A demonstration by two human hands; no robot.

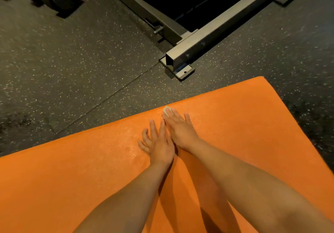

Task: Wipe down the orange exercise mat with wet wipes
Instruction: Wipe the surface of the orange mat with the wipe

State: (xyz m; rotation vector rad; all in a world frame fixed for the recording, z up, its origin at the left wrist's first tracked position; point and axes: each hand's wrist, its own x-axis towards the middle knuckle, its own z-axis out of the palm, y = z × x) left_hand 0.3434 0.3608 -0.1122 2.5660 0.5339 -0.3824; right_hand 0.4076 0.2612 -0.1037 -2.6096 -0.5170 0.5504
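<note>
Head view, fingers first: the right hand (181, 131) keeps its fingers (173, 117) straight and close together, tips pressing one small white wet wipe (167, 110) flat just inside the far edge of the orange exercise mat (253, 128). The left hand (159, 143) lies palm-down touching it, fingers spread, holding nothing. Around both hands the single mat's pebbled surface glistens (a wet-looking sheen); toward the near edge it looks matte. It lies flat on dark speckled floor (72, 70), its far right corner near one grey metal frame (207, 39).
</note>
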